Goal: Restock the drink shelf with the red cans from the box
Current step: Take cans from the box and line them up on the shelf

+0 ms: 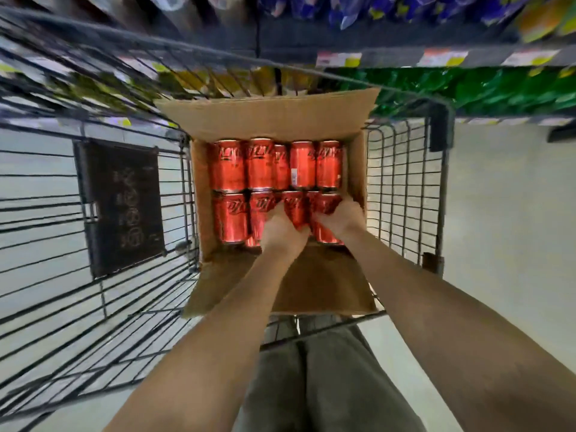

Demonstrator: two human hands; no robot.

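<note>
Blurred shelf (386, 56) — left hand (284, 233), right hand (340, 217) covering cans (232, 215)

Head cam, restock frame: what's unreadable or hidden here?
Head view only.
Count of near-row red drink cans: hidden by the left hand and right hand gripping them.
Print on yellow-white shelf price labels: motion-blurred.
Markings on dark plaque on wire cart: blurred.
Floor of brown cardboard box: covered by cans.

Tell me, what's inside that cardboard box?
Two rows of red cans. The left hand and right hand grip cans in the near row, covering parts of them. Anything beneath is hidden.
</note>
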